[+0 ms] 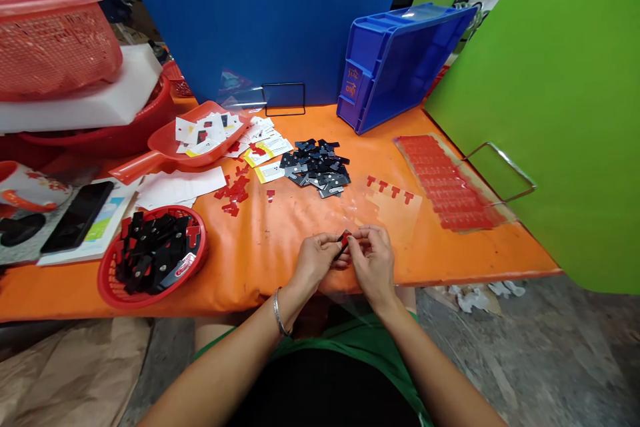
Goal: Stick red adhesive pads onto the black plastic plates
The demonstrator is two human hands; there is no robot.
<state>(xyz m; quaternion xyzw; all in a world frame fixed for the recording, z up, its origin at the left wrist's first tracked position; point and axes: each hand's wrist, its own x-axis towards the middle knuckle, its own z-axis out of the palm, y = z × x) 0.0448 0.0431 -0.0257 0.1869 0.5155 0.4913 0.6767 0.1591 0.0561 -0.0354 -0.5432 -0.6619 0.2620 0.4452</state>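
Observation:
Near the table's front edge, my left hand [316, 257] and my right hand [373, 259] meet on one small black plate [342, 245] with a red T-shaped sticker [345, 237] on it. Fingers of both hands pinch the plate, which is tilted and partly covered by them. Just beyond my right hand lies a clear sheet [395, 217] with a row of several red T stickers [395, 191] along its top. A heap of black and grey plates [320, 167] lies ahead of my hands. At the left, a red basket [204, 250] holds several black plates with red T pieces.
Loose red pieces [234, 192] and a red scoop [165, 140] with paper cards lie left of centre. A blue crate [360, 90] stands at the back. A sheet of red stickers [445, 180] is at right, beside a green panel [565, 113]. A phone [77, 217] lies far left.

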